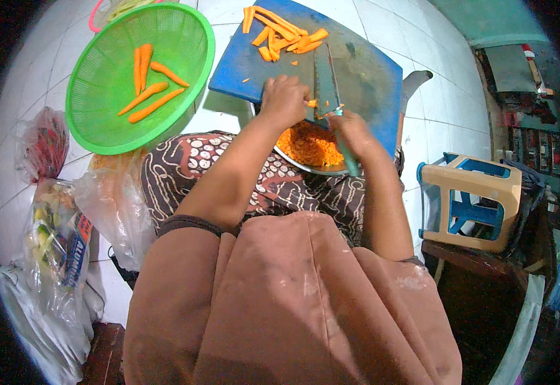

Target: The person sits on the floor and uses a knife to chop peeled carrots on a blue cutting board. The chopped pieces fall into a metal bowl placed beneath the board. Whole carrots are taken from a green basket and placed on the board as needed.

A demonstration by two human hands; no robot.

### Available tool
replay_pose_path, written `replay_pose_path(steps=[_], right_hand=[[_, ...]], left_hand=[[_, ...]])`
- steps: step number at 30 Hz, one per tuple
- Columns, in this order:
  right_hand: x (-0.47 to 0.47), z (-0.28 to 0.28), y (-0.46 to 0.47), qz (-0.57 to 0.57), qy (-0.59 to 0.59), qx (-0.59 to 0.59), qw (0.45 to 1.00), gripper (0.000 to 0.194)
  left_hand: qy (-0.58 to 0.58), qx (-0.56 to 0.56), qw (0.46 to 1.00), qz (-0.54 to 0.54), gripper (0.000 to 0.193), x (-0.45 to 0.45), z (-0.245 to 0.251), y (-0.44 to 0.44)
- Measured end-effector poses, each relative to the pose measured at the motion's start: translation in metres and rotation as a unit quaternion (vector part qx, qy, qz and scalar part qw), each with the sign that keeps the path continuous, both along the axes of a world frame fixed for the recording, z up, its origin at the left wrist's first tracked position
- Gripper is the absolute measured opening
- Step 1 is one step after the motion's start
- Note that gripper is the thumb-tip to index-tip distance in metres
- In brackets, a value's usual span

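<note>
My right hand [351, 132] is closed around the turquoise handle of a kitchen knife [326, 77], whose broad blade points away from me over a blue cutting board [369, 67]. To the left of the blade, my left hand [283, 100] grips a carrot stick [312, 103]; only its orange end shows past the fingers. Small carrot bits lie around the blade. At the board's far end is a loose pile of carrot sticks [284, 36]. Below the near edge, a metal bowl [304, 167] holds chopped carrot [308, 144], partly hidden by my hands and the board.
A green plastic basket [205, 79] with several peeled carrots [152, 94] stands at the left. Plastic bags [116, 211] and a bag of red chillies [49, 144] lie nearer on the tiled floor. At the right is a beige and blue plastic stool [472, 202].
</note>
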State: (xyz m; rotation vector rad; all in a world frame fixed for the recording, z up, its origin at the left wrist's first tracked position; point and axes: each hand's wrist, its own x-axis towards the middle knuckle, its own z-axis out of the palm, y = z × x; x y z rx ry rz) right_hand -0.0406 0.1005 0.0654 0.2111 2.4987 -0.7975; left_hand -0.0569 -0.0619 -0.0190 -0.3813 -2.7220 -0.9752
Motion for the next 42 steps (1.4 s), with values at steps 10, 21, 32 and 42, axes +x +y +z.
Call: replay_pose_path(steps=[10,21,32,42], right_hand=[[0.005,0.004,-0.015,0.039,0.043,0.056,0.997,0.042],[0.015,-0.025,-0.025,0.0,0.096,0.035,0.995,0.045],[-0.008,0.011,-0.008,0.061,0.028,0.029,0.997,0.035],[0.018,0.0,-0.042,0.038,0.048,0.074,0.995,0.047]], left_hand=[[-0.009,0.021,1.0,0.0,0.007,-0.002,0.0,-0.002],[0.026,0.071,0.997,-0.013,0.007,-0.005,-0.01,-0.004],[-0.011,0.112,0.993,-0.035,0.02,-0.001,-0.003,-0.016],[0.048,0.057,0.997,0.0,0.008,-0.005,-0.01,-0.01]])
